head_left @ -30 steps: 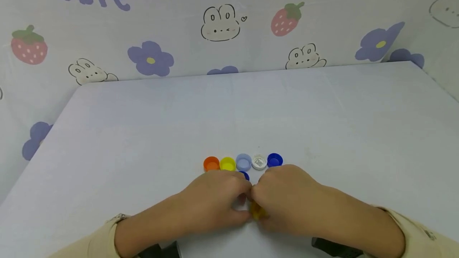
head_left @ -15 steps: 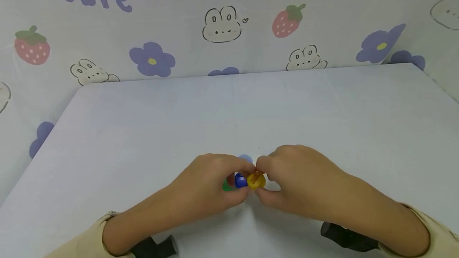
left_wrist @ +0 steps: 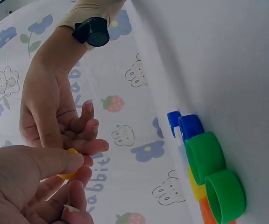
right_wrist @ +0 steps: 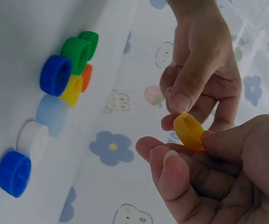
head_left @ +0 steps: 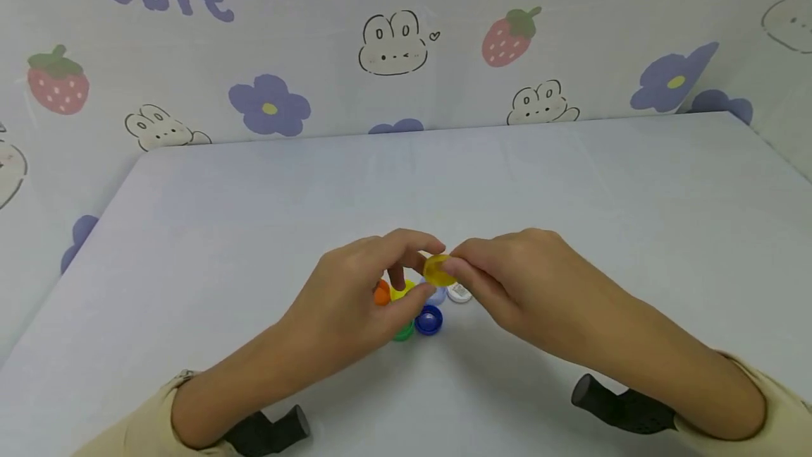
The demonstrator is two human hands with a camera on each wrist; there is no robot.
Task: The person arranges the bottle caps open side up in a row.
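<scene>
A yellow bottle cap (head_left: 438,270) is raised above the table, its hollow side showing in the right wrist view. My right hand (head_left: 533,284) pinches it between thumb and fingers. My left hand (head_left: 361,295) curves loosely around the cap's other side, thumb tip right at its rim in the right wrist view. Below lie more caps: a dark blue cap (head_left: 428,320), a green cap (head_left: 403,331), an orange cap (head_left: 381,293), a light blue cap (right_wrist: 53,115) and a white cap (head_left: 459,293). My hands hide parts of the group in the head view.
Another yellow cap (right_wrist: 72,91), a second green cap (right_wrist: 90,42) and a second blue cap (right_wrist: 14,173) belong to the group on the white table (head_left: 254,217). A printed cloth (head_left: 317,41) with rabbits and flowers hangs behind. Black camera mounts (head_left: 624,407) sit on both wrists.
Both hands have lifted the yellow cap up and away from the front of the group. The left fingers have spread wider while the right keeps its pinch. The dark blue cap is now uncovered.
</scene>
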